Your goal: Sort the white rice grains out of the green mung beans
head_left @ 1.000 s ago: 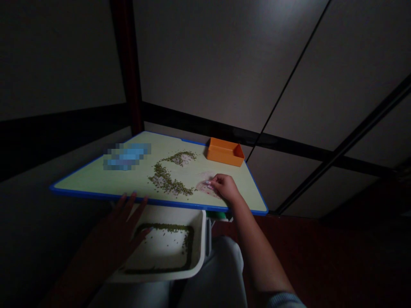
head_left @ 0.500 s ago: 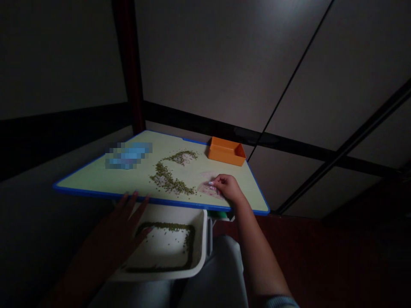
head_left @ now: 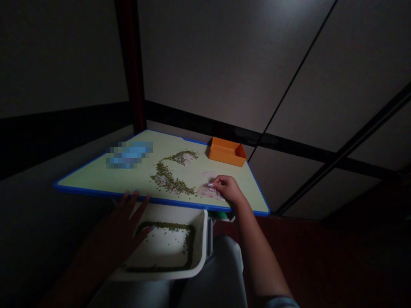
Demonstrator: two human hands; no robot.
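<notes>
My right hand (head_left: 225, 187) is over the right part of a pale yellow board (head_left: 128, 183) with a blue rim. Its thumb and fingers are pinched together, and whatever they hold is too small to make out. Below the fingertips a pinkish printed patch (head_left: 208, 192) shows on the board. Small green beans (head_left: 168, 180) are scattered in a curved band to the left of that hand. My left hand (head_left: 123, 224) lies in shadow at the board's near edge, fingers spread, fingertips at the blue rim. Nothing shows in it.
Under the board's near edge is a white bin (head_left: 201, 261) with more green beans along the edges of its floor. An orange box (head_left: 226, 155) stands at the board's back right corner. A blurred-out blue thing (head_left: 129, 155) lies on the left. Panelled walls (head_left: 205, 64) rise behind.
Both hands hold nearly the same places. The view has shifted very slightly; the beans, bin and orange box look unchanged.
</notes>
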